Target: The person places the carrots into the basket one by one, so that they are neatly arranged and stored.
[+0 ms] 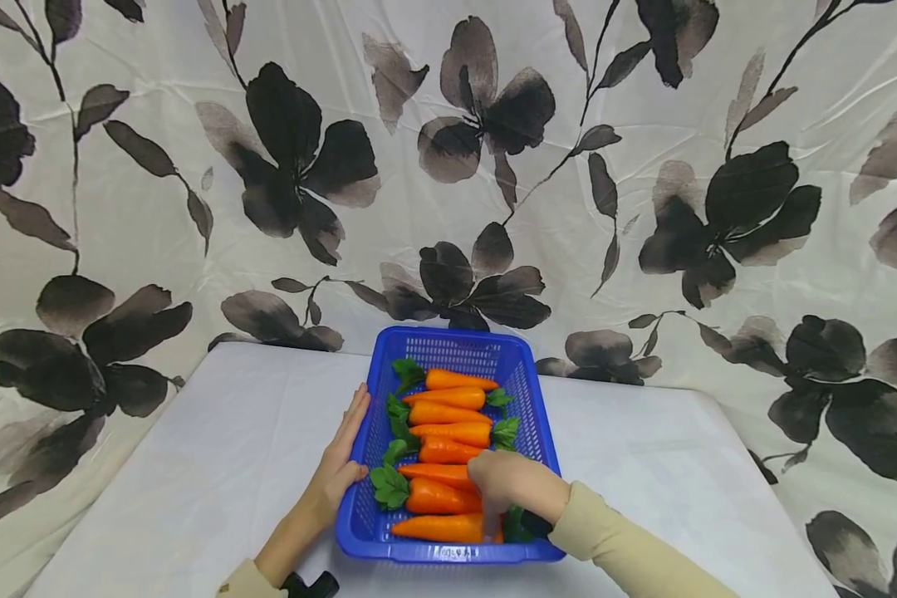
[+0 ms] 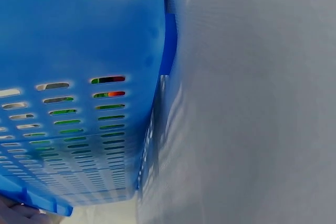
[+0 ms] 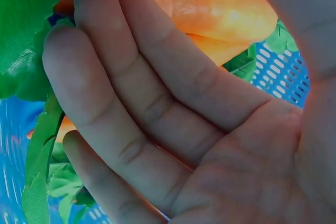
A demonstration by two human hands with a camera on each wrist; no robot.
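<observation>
A blue perforated plastic basket [image 1: 546,415] holds a column of orange carrots with green leafy tops. My left hand [image 1: 332,477] lies along its left side, fingers fairly straight against the outer wall and thumb at the rim. Part of that hand shows at the lower left corner of the left wrist view. My right hand [image 1: 512,486] reaches in from the right and pinches the front carrot [image 1: 437,528] near its leafy end, thumb on the near side. In the right wrist view the other fingers [image 3: 121,114] stretch beside more carrots [image 3: 231,11]; the index fingertip is hidden.
The basket stands on a white-covered table [image 1: 643,440], near its front. Behind rises a white cloth [image 1: 389,208] printed with dark flowers. Green leaves [image 3: 26,35] crowd beside the right fingertips. A black object [image 1: 310,585] is on the left wrist.
</observation>
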